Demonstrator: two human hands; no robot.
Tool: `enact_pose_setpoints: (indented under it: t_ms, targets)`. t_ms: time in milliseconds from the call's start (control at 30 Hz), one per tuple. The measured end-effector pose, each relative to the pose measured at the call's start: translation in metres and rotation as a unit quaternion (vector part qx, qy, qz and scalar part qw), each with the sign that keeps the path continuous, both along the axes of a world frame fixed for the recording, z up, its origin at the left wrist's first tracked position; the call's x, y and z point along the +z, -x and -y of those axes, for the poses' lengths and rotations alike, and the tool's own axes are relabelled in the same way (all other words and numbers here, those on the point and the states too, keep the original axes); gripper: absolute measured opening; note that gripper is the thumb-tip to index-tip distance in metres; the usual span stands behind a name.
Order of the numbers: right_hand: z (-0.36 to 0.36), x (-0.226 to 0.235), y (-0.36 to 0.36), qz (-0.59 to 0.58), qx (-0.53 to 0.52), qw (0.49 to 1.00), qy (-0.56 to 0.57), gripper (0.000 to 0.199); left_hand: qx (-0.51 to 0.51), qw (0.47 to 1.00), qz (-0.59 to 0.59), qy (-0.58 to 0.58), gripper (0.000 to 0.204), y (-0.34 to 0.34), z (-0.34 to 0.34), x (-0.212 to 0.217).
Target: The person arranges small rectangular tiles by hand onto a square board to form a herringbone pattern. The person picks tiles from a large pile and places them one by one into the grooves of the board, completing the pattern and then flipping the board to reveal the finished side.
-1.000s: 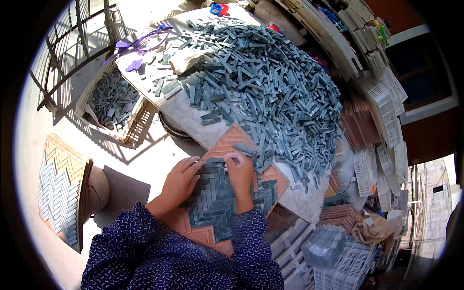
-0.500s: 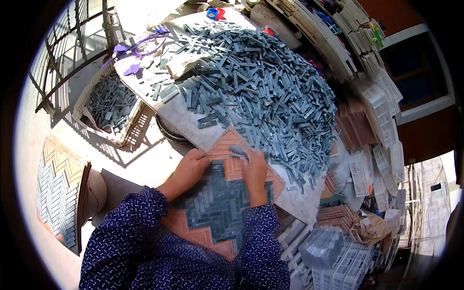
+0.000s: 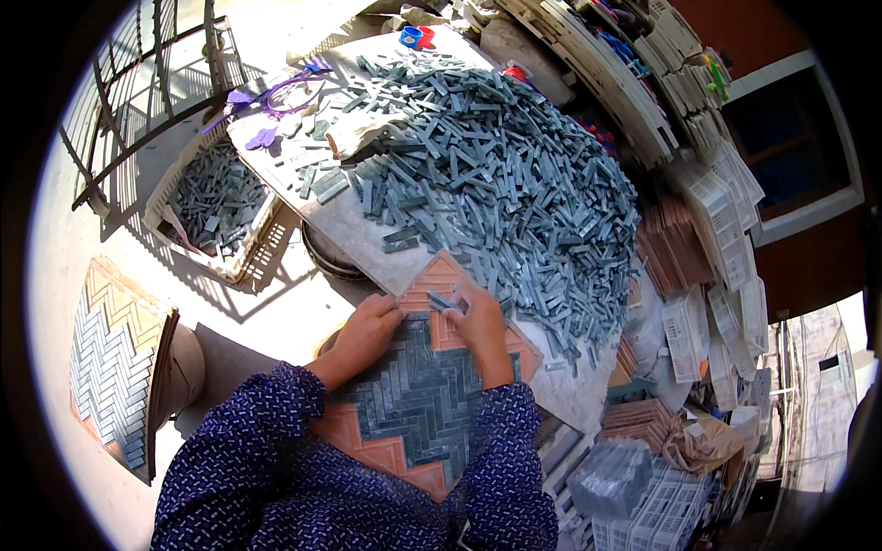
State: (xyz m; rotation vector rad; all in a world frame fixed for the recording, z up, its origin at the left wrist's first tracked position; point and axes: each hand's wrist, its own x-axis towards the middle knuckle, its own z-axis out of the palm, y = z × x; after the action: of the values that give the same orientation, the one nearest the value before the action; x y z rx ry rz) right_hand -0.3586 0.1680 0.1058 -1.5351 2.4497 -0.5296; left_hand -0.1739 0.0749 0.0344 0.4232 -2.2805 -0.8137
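Note:
In front of me lies an orange-brown tray (image 3: 367,441) with a raised herringbone grid, turned corner-on. Dark grey-green strip tiles (image 3: 413,395) fill its middle in a zigzag pattern. My right hand (image 3: 480,326) is closed around a few loose strip tiles (image 3: 443,301), which jut out past its fingers over the tray's bare far part. At the tray's left edge, my left hand (image 3: 367,329) has its fingers curled and pressed together at the end of the laid tiles. Anything between those fingertips is hidden.
A big heap of strip tiles (image 3: 496,165) covers the table (image 3: 354,225) beyond the tray. A cream crate (image 3: 161,202) of tile pieces stands at left, above another tile-filled tray (image 3: 115,367) on a bucket (image 3: 188,367). Stacked white crates (image 3: 721,220) and brown trays (image 3: 675,243) line the right.
My right hand has come slightly nearer to me and toward the laid tiles, still holding its strip tiles. My left hand stays at the tray's left edge. The whole view has shifted a little.

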Motion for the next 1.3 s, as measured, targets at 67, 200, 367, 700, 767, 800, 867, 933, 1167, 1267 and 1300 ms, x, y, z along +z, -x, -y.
enact_pose_setpoints:
  t_ms: [67,200,367,700,767,800,867,933,1167,1267,1300]
  targets:
    - [0.000,0.000,0.005,0.116,-0.020,0.992,0.053,0.017,-0.002,1.000,-0.007,0.003,0.014,0.001,-0.001,0.000]
    - [0.000,-0.009,0.012,0.203,-0.033,0.973,0.104,0.012,-0.006,1.000,0.006,0.003,0.013,0.002,-0.002,0.001]
    - [0.009,-0.017,0.006,0.144,0.039,0.984,0.093,0.014,-0.002,1.000,0.004,0.002,0.015,0.001,-0.001,0.001]
    - [0.017,-0.017,0.001,0.081,0.107,0.986,0.100,0.016,0.006,0.999,-0.032,-0.035,0.023,0.012,0.014,0.018]
    - [0.016,-0.019,-0.001,0.136,0.083,0.982,0.102,0.019,-0.006,1.000,-0.002,-0.004,0.024,0.016,0.018,0.014]
    - [0.016,-0.020,-0.003,0.163,0.071,0.979,0.103,0.021,-0.014,1.000,0.013,0.001,0.023,0.019,0.020,0.011]
    - [0.002,-0.009,0.002,0.080,0.075,0.989,0.095,0.020,-0.029,0.999,0.032,0.009,0.020,0.021,0.022,0.010]
    - [-0.008,-0.009,0.004,0.006,0.091,0.992,0.087,0.020,-0.043,0.998,0.039,0.013,0.017,0.023,0.022,0.014]
    - [-0.029,-0.013,-0.003,-0.034,0.021,0.995,0.089,0.015,-0.035,0.996,0.077,-0.031,0.017,0.007,0.022,0.012]
    - [-0.032,-0.019,-0.006,0.121,-0.051,0.987,0.088,0.012,-0.015,0.999,0.032,-0.022,0.016,-0.001,0.018,0.017]
    - [-0.033,-0.022,-0.006,0.184,-0.073,0.976,0.096,0.011,-0.015,0.999,0.029,-0.026,0.016,0.000,0.018,0.016]
